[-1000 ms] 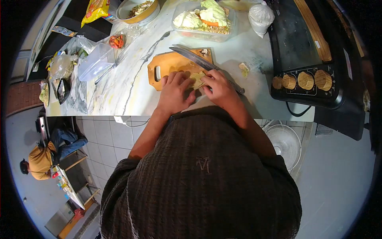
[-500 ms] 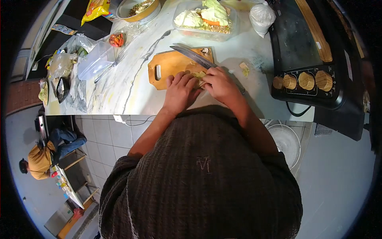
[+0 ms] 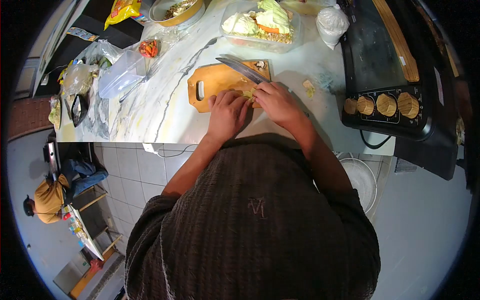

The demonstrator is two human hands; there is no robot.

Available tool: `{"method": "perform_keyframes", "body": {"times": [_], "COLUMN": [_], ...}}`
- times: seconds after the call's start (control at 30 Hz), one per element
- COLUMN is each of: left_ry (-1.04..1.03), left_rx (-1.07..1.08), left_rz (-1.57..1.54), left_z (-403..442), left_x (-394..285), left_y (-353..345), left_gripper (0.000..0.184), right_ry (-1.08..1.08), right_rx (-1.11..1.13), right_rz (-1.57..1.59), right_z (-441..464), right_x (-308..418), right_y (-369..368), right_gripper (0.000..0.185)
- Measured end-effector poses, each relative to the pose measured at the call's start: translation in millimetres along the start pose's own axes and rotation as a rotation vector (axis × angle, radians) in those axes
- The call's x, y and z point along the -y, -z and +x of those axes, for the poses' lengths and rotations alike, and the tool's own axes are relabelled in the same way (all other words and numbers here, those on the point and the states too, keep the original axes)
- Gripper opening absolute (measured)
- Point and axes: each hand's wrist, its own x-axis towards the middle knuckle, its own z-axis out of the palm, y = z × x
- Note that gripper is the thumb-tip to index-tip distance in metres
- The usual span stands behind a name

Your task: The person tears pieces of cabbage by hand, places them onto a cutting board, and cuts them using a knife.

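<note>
On the wooden cutting board [image 3: 210, 80], my left hand [image 3: 227, 112] and my right hand [image 3: 280, 105] meet at its near edge. Between their fingertips is a small pale-yellow piece of food [image 3: 249, 93], too small to name exactly. Both hands have their fingers bent and closed around it. A knife [image 3: 242, 68] lies across the board, blade pointing to the far left, its handle mostly hidden by my right hand. A small brownish scrap [image 3: 260, 64] rests at the board's far right corner.
Beyond the board stands a clear plastic tub [image 3: 262, 42] of cabbage and other vegetables. A tied white bag [image 3: 332, 26] and a black stove [image 3: 385, 110] are on the right. Peelings [image 3: 309, 88] lie nearby. Chillies [image 3: 148, 48] and a clear container [image 3: 122, 75] sit left. A person [image 3: 52, 200] sits far left.
My right hand has shifted slightly on the piece of food and the fingertips have drawn closer together. The whole view has moved a little; the knife stays on the board.
</note>
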Motion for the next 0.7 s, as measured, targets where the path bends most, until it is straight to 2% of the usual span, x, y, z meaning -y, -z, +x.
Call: {"method": "perform_keyframes", "body": {"times": [0.13,0.33,0.4,0.5,0.7], "left_ry": [0.053,0.113,0.078,-0.011,-0.027], "left_rx": [-0.024,-0.022,0.068,0.026,-0.003], "left_rz": [0.008,0.05,0.148,0.152,0.062], "left_z": [1,2,2,3,10], "left_x": [-2,0,1,5,-3], "left_y": [-3,-4,-3,-3,-2], "left_gripper": [0.008,0.021,0.027,0.023,0.024], "right_ry": [0.035,0.077,0.082,0.076,0.033], "right_rx": [0.037,0.001,-0.022,-0.06,-0.166], "right_rz": [-0.08,-0.086,-0.066,-0.048,-0.064], "right_z": [5,21,24,27,29], "right_x": [-7,-8,-10,-12,-10], "right_y": [-1,1,-2,-7,-6], "right_gripper": [0.017,0.015,0.013,0.01,0.011]}}
